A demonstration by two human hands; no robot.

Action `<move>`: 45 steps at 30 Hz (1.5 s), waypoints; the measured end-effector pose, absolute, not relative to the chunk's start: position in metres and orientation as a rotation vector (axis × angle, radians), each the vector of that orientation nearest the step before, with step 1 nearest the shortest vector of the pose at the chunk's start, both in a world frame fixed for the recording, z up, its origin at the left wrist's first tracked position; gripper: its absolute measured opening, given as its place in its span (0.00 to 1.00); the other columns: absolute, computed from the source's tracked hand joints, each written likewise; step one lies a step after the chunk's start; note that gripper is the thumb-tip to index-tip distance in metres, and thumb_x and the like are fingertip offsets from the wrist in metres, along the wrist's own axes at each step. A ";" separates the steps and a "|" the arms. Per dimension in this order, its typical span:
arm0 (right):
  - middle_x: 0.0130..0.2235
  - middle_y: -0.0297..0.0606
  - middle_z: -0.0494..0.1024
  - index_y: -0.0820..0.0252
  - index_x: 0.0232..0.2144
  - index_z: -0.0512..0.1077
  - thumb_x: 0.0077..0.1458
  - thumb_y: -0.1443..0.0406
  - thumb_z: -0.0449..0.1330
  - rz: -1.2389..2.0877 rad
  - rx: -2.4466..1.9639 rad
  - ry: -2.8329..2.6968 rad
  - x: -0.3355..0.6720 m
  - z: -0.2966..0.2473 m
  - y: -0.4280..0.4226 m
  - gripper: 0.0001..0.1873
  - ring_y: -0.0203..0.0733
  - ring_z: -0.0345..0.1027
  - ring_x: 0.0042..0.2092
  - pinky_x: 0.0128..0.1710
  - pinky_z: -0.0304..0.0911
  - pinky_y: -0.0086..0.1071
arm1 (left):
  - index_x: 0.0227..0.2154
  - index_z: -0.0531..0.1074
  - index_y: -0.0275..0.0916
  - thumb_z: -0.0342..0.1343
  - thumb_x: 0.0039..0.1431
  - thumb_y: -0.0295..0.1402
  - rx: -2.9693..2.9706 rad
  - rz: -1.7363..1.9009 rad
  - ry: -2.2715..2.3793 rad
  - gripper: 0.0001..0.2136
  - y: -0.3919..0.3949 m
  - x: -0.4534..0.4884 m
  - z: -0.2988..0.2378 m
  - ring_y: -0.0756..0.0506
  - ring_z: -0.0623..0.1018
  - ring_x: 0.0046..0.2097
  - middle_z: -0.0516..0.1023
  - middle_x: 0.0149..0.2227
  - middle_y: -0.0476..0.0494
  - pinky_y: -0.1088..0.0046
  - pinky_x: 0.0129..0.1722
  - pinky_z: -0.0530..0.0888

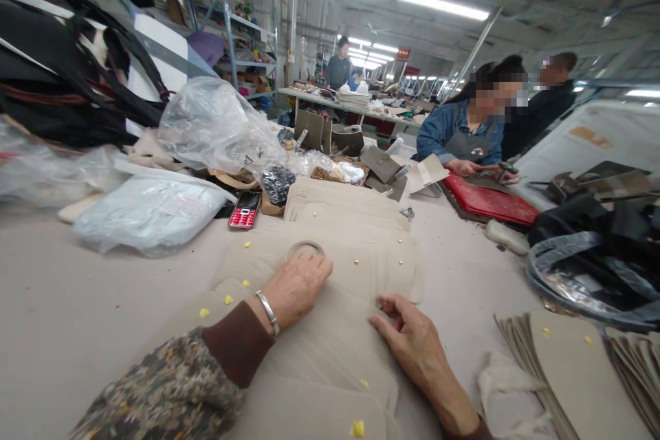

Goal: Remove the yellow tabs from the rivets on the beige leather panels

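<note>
My left hand [295, 287] rests knuckles up on a stack of beige cut fabric pieces [355, 220], its fingers curled at a round ring-shaped object [305, 248]; a metal bracelet circles that wrist. My right hand [410, 333] lies on the beige pieces lower right, its fingers bent and pinching the edge of one piece [335, 337]. Small metal studs [355, 262] dot the upper pieces. Yellow scraps [357, 428] are scattered over the fabric.
A red phone [245, 210] lies beside plastic bags [149, 210]. Black bags [67, 75] pile at the left. More cut pieces [567, 371] fan out at the right. A co-worker in a denim jacket [458, 130] works over a red mat [489, 201]; other people stand behind.
</note>
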State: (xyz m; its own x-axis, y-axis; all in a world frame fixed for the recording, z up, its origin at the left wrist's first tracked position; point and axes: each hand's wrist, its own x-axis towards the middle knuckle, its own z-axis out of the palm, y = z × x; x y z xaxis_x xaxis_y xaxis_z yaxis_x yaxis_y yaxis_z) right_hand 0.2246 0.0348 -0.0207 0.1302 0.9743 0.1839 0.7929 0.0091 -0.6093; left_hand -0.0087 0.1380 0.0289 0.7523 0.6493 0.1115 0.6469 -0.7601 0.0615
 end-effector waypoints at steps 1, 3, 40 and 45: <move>0.34 0.37 0.77 0.57 0.42 0.73 0.53 0.59 0.60 0.417 -1.832 -1.712 0.224 -0.019 0.035 0.14 0.41 0.70 0.32 0.35 0.66 0.33 | 0.36 0.66 0.37 0.44 0.59 0.20 2.908 0.195 1.079 0.09 0.136 -0.011 0.029 0.43 0.67 0.38 0.71 0.36 0.41 0.65 0.39 0.67; 0.35 0.37 0.77 0.58 0.41 0.73 0.53 0.58 0.59 0.399 -1.864 -1.692 0.223 -0.018 0.036 0.14 0.42 0.71 0.33 0.35 0.66 0.34 | 0.35 0.65 0.37 0.44 0.59 0.19 2.875 0.175 1.081 0.08 0.133 -0.015 0.029 0.43 0.68 0.38 0.71 0.37 0.41 0.66 0.39 0.67; 0.37 0.40 0.79 0.59 0.38 0.75 0.57 0.68 0.56 0.568 -1.316 -1.785 0.184 0.018 0.042 0.09 0.40 0.73 0.38 0.40 0.67 0.31 | 0.59 0.52 0.38 0.46 0.66 0.27 2.507 0.576 0.851 0.20 0.093 -0.001 0.015 0.44 0.79 0.40 0.78 0.42 0.40 0.70 0.37 0.75; 0.33 0.39 0.79 0.58 0.35 0.74 0.58 0.70 0.54 0.441 -1.266 -1.881 0.181 0.012 0.044 0.08 0.39 0.73 0.36 0.38 0.67 0.30 | 0.57 0.54 0.38 0.45 0.65 0.27 2.520 0.502 0.831 0.18 0.091 0.001 0.015 0.43 0.80 0.39 0.79 0.38 0.42 0.71 0.34 0.74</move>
